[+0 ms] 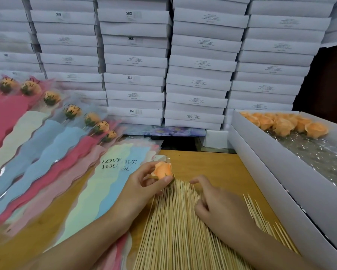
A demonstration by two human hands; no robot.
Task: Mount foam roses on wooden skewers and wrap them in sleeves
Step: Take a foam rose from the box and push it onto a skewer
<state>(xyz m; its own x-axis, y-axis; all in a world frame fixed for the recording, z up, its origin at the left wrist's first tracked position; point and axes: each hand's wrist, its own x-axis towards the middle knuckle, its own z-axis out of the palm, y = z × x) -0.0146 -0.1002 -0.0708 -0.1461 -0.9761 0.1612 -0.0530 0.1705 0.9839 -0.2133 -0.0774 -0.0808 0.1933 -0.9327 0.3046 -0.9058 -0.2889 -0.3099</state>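
An orange foam rose point(162, 170) is held above the counter point(202, 162) by the left hand point(142, 184). The left grip is clamped on it, with the thumb on the near side and the fingers curled round the far side, and the green base is pointed down toward the skewer tips. A wide pile of wooden skewers point(175, 230) is spread on the counter, points facing away. The right hand point(220, 205) is rested on this pile with the index finger stretched toward the tips and the other fingers curled. The state of the right grip cannot be told: no pinched skewer is clearly seen. A smaller bunch of skewers point(261, 217) is laid just right of the pile. Flat pastel sleeves point(97, 191) printed "LOVE YOU" are stacked left of the skewers. Farther left, 7 wrapped roses point(72, 112) are fanned out in pink, cream and blue sleeves. At right, loose orange roses point(284, 123) are kept at the far end of an open white box point(280, 172). White cartons point(199, 65) are stacked behind the counter.
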